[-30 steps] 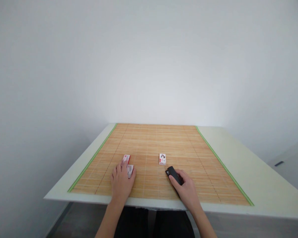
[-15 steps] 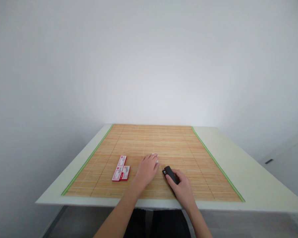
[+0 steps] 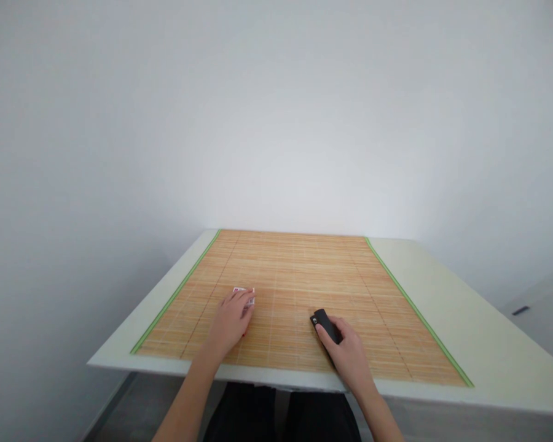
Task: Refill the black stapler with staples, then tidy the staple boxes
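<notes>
My right hand [image 3: 348, 353] is wrapped round a black stapler [image 3: 328, 327], which lies at a slant on the mat with its head pointing away from me. To the left, my left hand [image 3: 230, 319] is curled over a small red-and-white box [image 3: 251, 301], gripping it from above. White and red edges show around the fingers and beside the thumb. The hand covers most of the other flat red-and-white boxes there, so how they lie against each other is hidden.
A bamboo mat [image 3: 299, 264] with green edging lies on the white table [image 3: 442, 294]. The table stands against a pale wall [image 3: 276, 123]. Its front edge runs just above my dark-clad legs [image 3: 325, 417].
My left hand has moved left with a white-marked box, from mid-mat onto the other red-and-white boxes. My right hand keeps the stapler in place. The view has shifted slightly.
</notes>
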Tool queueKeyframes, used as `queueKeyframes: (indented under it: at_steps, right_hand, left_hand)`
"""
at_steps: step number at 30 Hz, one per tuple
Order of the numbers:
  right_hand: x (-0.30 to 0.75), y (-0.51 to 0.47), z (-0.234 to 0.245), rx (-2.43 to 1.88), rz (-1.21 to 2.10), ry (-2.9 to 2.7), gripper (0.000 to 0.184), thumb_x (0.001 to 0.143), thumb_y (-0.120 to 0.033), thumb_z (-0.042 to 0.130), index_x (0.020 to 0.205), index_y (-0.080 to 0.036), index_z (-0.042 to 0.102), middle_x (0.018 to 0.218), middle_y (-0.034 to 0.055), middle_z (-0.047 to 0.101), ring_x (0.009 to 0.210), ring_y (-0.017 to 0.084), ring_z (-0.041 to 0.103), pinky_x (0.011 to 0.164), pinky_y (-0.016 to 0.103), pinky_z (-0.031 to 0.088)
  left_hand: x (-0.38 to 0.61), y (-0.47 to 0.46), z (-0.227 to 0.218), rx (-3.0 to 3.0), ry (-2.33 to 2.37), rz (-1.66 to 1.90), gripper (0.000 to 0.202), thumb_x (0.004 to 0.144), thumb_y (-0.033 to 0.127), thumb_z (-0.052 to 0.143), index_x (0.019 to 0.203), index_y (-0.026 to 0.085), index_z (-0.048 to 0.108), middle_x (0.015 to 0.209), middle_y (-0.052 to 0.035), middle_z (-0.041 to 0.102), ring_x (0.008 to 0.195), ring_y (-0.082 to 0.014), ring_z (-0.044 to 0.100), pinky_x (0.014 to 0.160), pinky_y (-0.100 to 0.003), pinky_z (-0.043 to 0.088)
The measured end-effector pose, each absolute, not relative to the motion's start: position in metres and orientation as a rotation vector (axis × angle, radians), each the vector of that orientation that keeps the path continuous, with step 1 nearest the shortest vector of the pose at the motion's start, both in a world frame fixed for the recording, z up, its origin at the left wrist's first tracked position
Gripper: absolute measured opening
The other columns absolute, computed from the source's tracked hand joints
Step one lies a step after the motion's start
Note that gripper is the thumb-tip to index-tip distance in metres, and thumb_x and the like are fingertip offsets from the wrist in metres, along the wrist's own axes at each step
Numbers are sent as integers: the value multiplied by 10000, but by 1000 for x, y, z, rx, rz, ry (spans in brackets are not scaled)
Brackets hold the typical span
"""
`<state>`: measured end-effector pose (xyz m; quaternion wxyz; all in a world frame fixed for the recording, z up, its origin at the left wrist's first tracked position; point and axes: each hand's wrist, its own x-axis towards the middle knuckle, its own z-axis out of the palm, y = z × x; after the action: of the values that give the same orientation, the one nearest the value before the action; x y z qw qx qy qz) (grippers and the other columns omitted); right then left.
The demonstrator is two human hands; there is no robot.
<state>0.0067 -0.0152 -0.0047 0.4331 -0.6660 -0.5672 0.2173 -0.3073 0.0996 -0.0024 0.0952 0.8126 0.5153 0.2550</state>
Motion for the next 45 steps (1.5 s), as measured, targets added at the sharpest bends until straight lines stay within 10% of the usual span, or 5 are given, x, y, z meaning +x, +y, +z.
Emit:
queueKeyframes:
  at_steps: [12, 18, 27, 45]
  right_hand:
    - [14, -35, 26, -1548, 983, -1847, 363, 759, -233, 729, 1116, -231, 667, 987, 18, 625, 826, 184, 614, 703, 276, 486]
    - [-64, 0, 11, -1702, 593, -1863, 276, 762, -383, 808, 954, -242, 667, 942, 19, 669, 829, 213, 626, 730, 301, 454]
    - [-135, 25, -1, -1583, 473, -2017, 630, 805, -333, 755, 1406, -271, 575, 1219, 77, 667, 1137, 297, 596, 988, 386, 441]
    - [-158, 34, -4, -1593, 453, -2047, 605, 856, -461, 744, 1429, -353, 582, 1122, 53, 670, 1083, 298, 573, 890, 381, 410]
  left_hand:
    - [-330, 83, -40, 1901, 1801, 1178, 474, 1063, 446, 367, 1420, 213, 574, 1399, -99, 633, 1289, -267, 581, 1137, -472, 426]
    - [-333, 78, -46, 1856, 1798, 1158, 498, 1072, 463, 333, 1437, 222, 571, 1423, -92, 619, 1327, -268, 555, 1166, -481, 400]
    - [-335, 75, -46, 1826, 1855, 1189, 475, 1062, 428, 348, 1390, 212, 616, 1392, -98, 638, 1297, -270, 576, 1144, -472, 425]
    - [-333, 72, -36, 1912, 2172, 1156, 446, 1061, 379, 334, 1309, 162, 634, 1290, -144, 666, 1210, -314, 573, 1102, -490, 398]
